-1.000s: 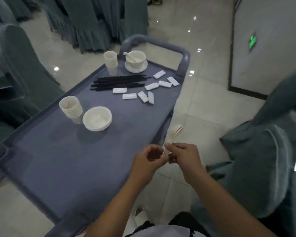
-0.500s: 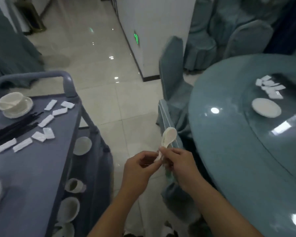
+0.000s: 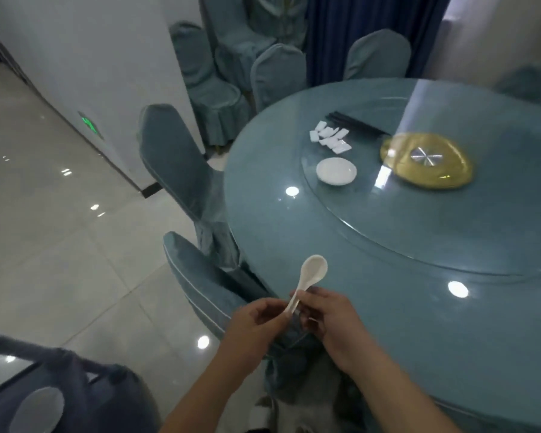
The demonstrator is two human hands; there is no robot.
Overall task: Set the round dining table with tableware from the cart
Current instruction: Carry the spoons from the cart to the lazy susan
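Tiled dining hall, teal round table ahead and to the right. Held in the air over the near table edge, close to the nearest chair: white ceramic spoon, bowl up and pointing away, handle down. Pinched at the handle tip by the left hand, thumb and fingers curled onto it. Gripped a little higher on the handle by the right hand, fingers wrapped round. Touching nothing but the two hands, and not yet set on the table.

Probably on its way to a place setting, judging by the task. To do it well:

- Pass it to one hand and free the other.
- Keep the pinch on the handle and off the bowl, the eating end.
- Lower rather than drop, given the risk of chipping or skidding with glazed ceramic on a hard glossy top.
- Set it on the outer ring near the rim, not on the glass turntable, liable to spin.

Further in, on the turntable: white saucer, a cluster of white chopstick rests just beyond it, dark chopsticks beside those, gold hub at the centre. Worth deciding between staging the spoon beside these and placing it at a seat.

Covered chairs tucked against the near rim, so mind the elbows while reaching over. Grey cart at lower left, with a pale dish on a lower shelf
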